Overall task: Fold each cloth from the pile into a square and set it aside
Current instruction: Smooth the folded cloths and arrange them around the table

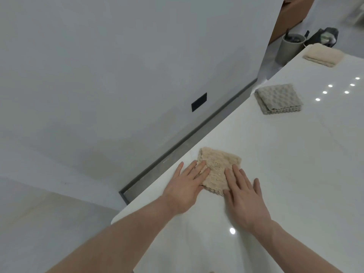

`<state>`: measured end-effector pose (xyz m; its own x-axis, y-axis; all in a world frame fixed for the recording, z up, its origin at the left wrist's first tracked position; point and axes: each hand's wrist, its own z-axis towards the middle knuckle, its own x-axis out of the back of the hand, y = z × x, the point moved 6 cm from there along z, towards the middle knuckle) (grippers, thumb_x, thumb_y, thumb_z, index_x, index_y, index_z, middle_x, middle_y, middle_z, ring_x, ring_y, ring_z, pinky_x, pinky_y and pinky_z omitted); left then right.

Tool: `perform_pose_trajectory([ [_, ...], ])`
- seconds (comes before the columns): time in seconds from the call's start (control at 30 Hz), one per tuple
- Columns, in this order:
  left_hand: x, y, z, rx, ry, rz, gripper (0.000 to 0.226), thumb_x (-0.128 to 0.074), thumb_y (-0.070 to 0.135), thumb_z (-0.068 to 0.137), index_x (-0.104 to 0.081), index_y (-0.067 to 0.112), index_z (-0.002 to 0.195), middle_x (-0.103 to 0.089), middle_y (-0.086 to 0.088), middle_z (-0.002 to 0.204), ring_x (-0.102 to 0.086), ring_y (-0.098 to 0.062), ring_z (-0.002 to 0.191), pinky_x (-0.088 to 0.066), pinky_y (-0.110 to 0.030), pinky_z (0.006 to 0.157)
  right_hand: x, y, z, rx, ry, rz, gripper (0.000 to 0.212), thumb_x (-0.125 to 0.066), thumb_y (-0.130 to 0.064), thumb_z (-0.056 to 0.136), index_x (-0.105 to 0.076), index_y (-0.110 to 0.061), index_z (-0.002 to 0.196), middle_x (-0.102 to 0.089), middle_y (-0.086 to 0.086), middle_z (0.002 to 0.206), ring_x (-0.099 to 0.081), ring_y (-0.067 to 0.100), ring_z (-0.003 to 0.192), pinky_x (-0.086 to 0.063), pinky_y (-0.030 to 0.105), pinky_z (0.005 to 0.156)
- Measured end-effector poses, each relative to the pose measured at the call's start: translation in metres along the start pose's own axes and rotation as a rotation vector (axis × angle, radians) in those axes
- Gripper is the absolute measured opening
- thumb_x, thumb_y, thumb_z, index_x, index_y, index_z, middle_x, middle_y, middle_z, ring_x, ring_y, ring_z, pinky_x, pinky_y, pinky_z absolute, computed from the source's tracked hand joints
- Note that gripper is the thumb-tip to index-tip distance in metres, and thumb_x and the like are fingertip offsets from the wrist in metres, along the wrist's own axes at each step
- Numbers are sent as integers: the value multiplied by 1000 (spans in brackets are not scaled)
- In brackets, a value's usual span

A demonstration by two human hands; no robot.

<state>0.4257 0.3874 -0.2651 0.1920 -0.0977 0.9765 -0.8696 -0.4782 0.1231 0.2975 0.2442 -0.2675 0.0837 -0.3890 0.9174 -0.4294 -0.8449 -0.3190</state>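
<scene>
The left hand (186, 185) and the right hand (243, 191) are lying flat with straight, spread fingers on the folded beige waffle-weave cloth (217, 170), pressing it on the glossy white countertop (295, 164). Neither hand is pinching anything. The cloth is sitting near the 9 o'clock edge of the countertop, with one corner pointing to 11 o'clock, toward the grey gap strip (177, 146) along the white wall (118, 75).

In my judgement, the thick layers are likely springing open once the pressure is going away, so the square may be losing its shape. If the hands are sliding it toward 10 o'clock, it may be slipping over the edge into the gap.

The open room is lying toward 3 and 5 o'clock. A folded grey-green waffle cloth (278, 99) is resting at 1 o'clock, well apart, and a folded cream cloth (323, 55) is lying farther beyond it.
</scene>
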Motion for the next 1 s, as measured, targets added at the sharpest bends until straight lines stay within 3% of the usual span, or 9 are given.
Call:
perform_pose_trajectory([
  [0.23,17,-26,48,-110,6,70,59,-34,25,108,-16,39,162,-3,17,170,6,-19,158,8,-50,127,-11,-17,14,-190,125,31,63,-7,-53,103,-3,-32,163,-9,2,168,0,21,157,1,59,123],
  [0.4,30,-21,57,-48,-27,24,68,-42,13,99,-27,38,160,-7,13,171,9,-20,158,7,-52,126,-10,-24,19,-238,144,76,68,-12,-58,100,-12,-31,162,-20,7,162,-8,25,155,-3,62,121],
  [0.53,31,-5,27,43,46,-105,71,-31,28,90,-24,32,161,-2,7,172,7,-19,158,-1,-52,127,8,-17,8,-173,188,226,63,-24,-62,99,-20,-37,157,-24,0,160,-20,21,151,-12,55,123],
  [0.6,29,6,7,61,108,-175,71,-25,36,91,-20,30,162,0,9,172,7,-14,158,-2,-50,127,21,-8,5,-123,222,283,63,-22,-61,99,-20,-39,157,-16,-6,165,-14,19,154,-17,52,124],
  [0.7,19,22,-5,98,114,-194,68,-26,53,102,-10,30,164,7,11,172,13,-10,156,2,-48,127,32,4,19,-8,179,193,61,-20,-55,104,-4,-40,161,10,-15,169,9,13,156,-6,49,127],
  [0.8,4,31,3,190,28,-183,80,-16,71,101,6,27,164,21,9,169,25,-13,154,11,-51,125,33,7,40,75,59,-26,64,-6,-58,101,14,-40,159,24,-16,166,26,12,153,6,49,126],
  [0.9,-5,31,10,216,-8,-138,85,-13,74,99,12,24,163,29,7,167,33,-16,151,15,-54,123,24,14,50,91,-54,-160,66,8,-62,95,31,-38,153,32,-15,163,30,14,151,12,52,124],
  [1.0,-6,28,18,184,-10,-116,86,-13,76,99,13,24,163,29,6,167,36,-15,149,13,-55,124,15,19,46,73,-63,-106,66,9,-65,95,36,-40,149,36,-17,161,31,14,150,12,53,124],
])
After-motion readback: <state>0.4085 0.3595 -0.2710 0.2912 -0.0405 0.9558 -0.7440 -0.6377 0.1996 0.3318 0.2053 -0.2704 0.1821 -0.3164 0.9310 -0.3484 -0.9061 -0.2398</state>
